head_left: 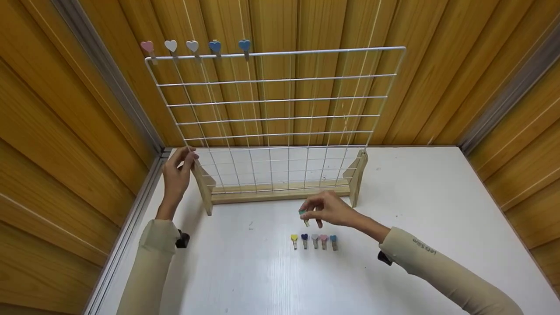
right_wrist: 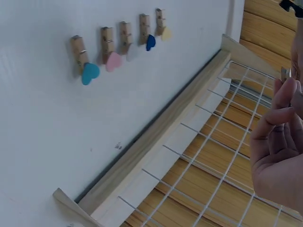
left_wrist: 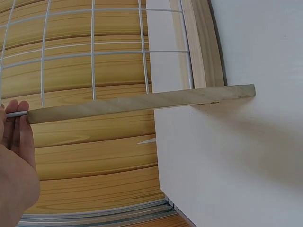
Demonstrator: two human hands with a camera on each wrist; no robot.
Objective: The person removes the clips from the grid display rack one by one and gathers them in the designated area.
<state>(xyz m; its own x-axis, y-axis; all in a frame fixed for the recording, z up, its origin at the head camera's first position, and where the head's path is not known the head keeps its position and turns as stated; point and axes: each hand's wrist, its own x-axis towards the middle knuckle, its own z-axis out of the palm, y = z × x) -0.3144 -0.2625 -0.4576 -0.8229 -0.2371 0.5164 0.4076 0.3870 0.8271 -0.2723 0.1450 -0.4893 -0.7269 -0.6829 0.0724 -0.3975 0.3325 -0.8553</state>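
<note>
My left hand [head_left: 177, 170] pinches the left side wire of a white wire grid [head_left: 288, 100] just above its wooden post, as the left wrist view also shows. Between thumb and fingers, my right hand [head_left: 330, 209] holds a small wooden clothespin [head_left: 306, 222] with a green heart, over the table in front of the stand. The fingers mostly cover it in the right wrist view. Below that hand lies a row of heart clothespins: yellow [head_left: 294, 240], dark blue [head_left: 305, 240], whitish [head_left: 315, 240], pink [head_left: 323, 241] and blue [head_left: 334, 241].
A wooden stand [head_left: 280, 197] holds the grid upright on the white table [head_left: 245, 271]. Clipped along the top wire at the left are a pink heart [head_left: 147, 46], two white hearts [head_left: 170, 45] and two blue hearts [head_left: 244, 44]. Wood-patterned walls [head_left: 437, 78] enclose the table.
</note>
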